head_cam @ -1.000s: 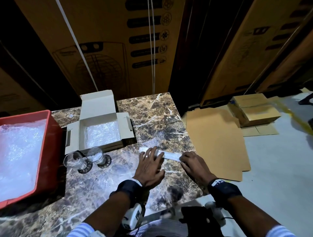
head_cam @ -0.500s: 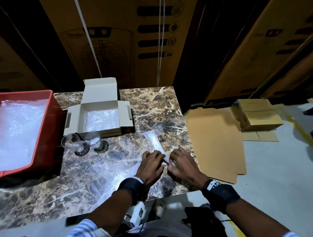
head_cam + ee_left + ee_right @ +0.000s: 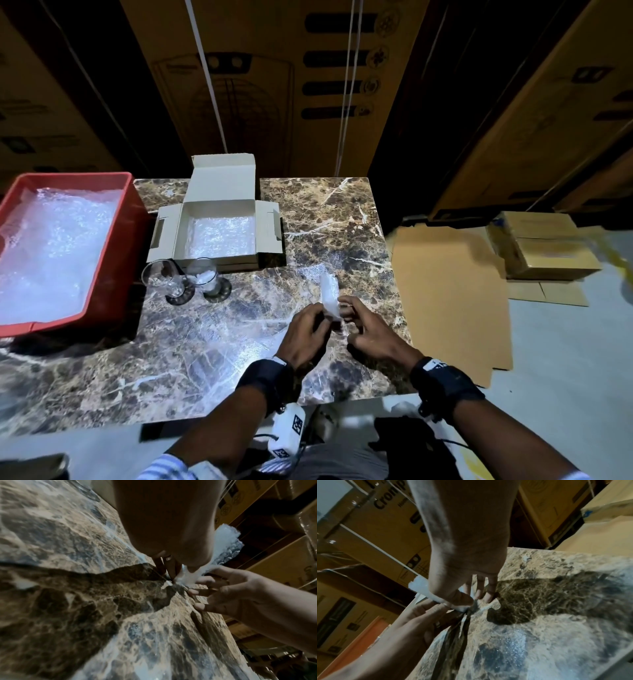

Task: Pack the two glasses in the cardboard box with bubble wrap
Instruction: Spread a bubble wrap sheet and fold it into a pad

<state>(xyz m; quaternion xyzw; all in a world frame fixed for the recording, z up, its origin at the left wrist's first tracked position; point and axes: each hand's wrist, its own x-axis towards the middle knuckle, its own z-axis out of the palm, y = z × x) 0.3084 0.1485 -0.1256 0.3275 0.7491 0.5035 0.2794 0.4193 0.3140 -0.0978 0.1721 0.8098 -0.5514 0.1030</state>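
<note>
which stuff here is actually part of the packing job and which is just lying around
Part of the job:
- two glasses, on the table in front of the box
- open cardboard box, bubble wrap lining its bottom
- folded bubble wrap strip, pinched by left hand and right hand
- red bin of bubble wrap

Lying about:
- flat cardboard sheet on the floor
- closed brown boxes
- big cartons behind

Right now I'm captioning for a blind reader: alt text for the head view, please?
Both hands, left hand and right hand, pinch a folded strip of bubble wrap above a marble table; two glasses stand beside an open cardboard box.
</note>
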